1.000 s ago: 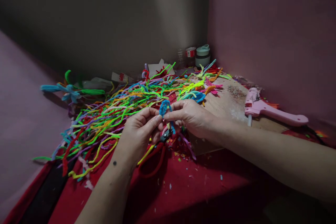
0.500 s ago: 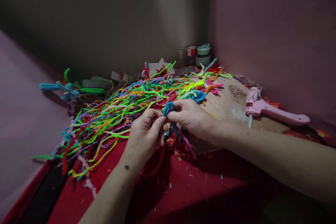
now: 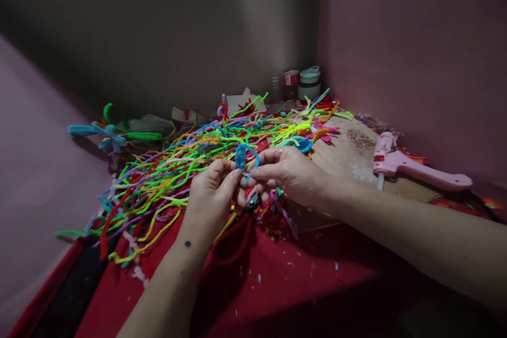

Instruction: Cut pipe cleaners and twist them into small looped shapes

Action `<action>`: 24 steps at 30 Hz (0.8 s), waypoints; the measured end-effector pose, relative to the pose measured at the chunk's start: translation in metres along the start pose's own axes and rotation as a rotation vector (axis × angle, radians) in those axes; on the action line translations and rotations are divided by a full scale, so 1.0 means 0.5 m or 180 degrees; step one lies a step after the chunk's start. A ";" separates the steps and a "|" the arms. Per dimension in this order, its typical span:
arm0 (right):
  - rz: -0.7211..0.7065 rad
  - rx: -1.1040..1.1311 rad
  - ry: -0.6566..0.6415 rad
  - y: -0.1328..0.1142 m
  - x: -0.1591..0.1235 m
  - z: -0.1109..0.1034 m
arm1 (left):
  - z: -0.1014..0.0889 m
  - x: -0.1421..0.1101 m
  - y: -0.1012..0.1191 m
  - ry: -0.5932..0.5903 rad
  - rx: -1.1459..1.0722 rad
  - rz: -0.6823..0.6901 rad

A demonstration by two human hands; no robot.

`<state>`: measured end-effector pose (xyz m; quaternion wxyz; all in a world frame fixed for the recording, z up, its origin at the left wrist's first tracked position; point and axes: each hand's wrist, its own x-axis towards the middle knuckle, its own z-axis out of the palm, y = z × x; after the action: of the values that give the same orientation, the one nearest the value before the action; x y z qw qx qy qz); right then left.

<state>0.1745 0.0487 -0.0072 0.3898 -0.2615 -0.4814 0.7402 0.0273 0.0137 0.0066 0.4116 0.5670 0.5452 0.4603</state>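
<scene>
Between my two hands is a blue pipe cleaner (image 3: 240, 158), bent into a narrow loop with a free end curving off to the right. The fingertips of my left hand (image 3: 216, 185) pinch the base of the loop. My right hand (image 3: 287, 171) holds the curved free end between thumb and forefinger, close beside the left fingertips. Below the fingers a dark tool (image 3: 253, 201), probably cutters, lies partly hidden by my hands. A red loop (image 3: 233, 259), perhaps its handle, hangs toward the red cloth.
A big heap of coloured pipe cleaners (image 3: 170, 169) spreads behind and left. A pink glue gun (image 3: 420, 169) lies right, near a board (image 3: 336, 161) with a glittery patch. A blue pipe-cleaner flower (image 3: 113, 138) is far left; a mint cup (image 3: 309, 84) stands at the back. Scraps dot the red cloth (image 3: 285, 280).
The blue pipe cleaner's free end has swung from hanging behind my right fingers to a wide curve beside the loop. My hands shifted slightly right, then back left, still pinching it.
</scene>
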 end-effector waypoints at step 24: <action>-0.2131 -0.2616 0.0835 0.023 -0.007 -0.001 | 0.020 -0.012 0.001 0.0086 0.0029 0.0276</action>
<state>0.1731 0.0432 -0.0182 0.5267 -0.3148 -0.7353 0.2877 0.0372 0.0080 0.0045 0.3812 0.5857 0.5277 0.4828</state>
